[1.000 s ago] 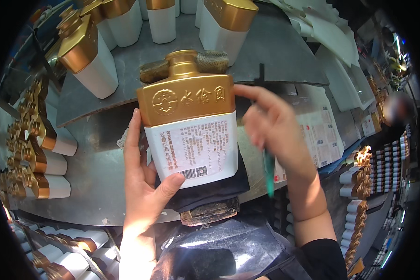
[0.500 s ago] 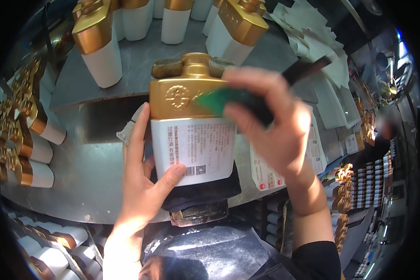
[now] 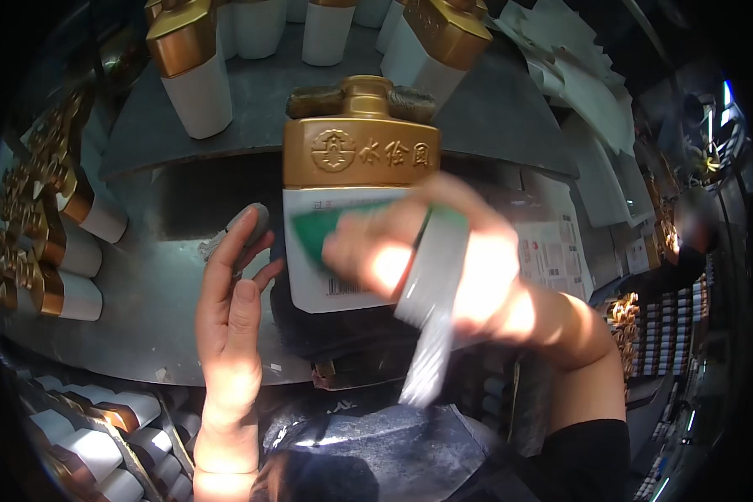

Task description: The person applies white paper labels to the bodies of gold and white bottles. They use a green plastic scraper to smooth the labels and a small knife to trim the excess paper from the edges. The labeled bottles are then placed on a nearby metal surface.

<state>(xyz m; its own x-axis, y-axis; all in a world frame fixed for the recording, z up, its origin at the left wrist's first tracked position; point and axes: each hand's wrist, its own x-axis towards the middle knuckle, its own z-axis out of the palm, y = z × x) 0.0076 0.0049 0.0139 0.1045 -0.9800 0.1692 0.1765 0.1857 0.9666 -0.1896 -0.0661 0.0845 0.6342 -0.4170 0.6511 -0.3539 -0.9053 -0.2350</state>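
Centrally, a flat-sided bottle [image 3: 360, 178] with a gold shoulder and white body lies face up on dark cloth [image 3: 294, 332], its neck pointing away from the person and set between two brownish pads [image 3: 314, 103]. The right hand [image 3: 477, 259], blurred, is clasped around a green tool [image 3: 313, 235] lying across the white face; a pale grey strip [image 3: 433, 301] runs down from this hand, and whether it belongs to the tool cannot be told. The left hand [image 3: 233, 314], well apart from the right, has its fingers parted just beside the bottle's left edge, with nothing clearly gripped. As far as can be judged, a printed label [image 3: 320, 205] is already on the bottle and is being rubbed over, so this one looks partway done; the right hand hides how flat it sits. Printed sheets [image 3: 556, 251] lie to the right. As for writing, the gold shoulder carries a round raised emblem [image 3: 333, 151] beside large raised characters [image 3: 396, 156], crisp and legible; below, most small print is covered or smeared, with part of a barcode [image 3: 341, 287] showing near the bottom.
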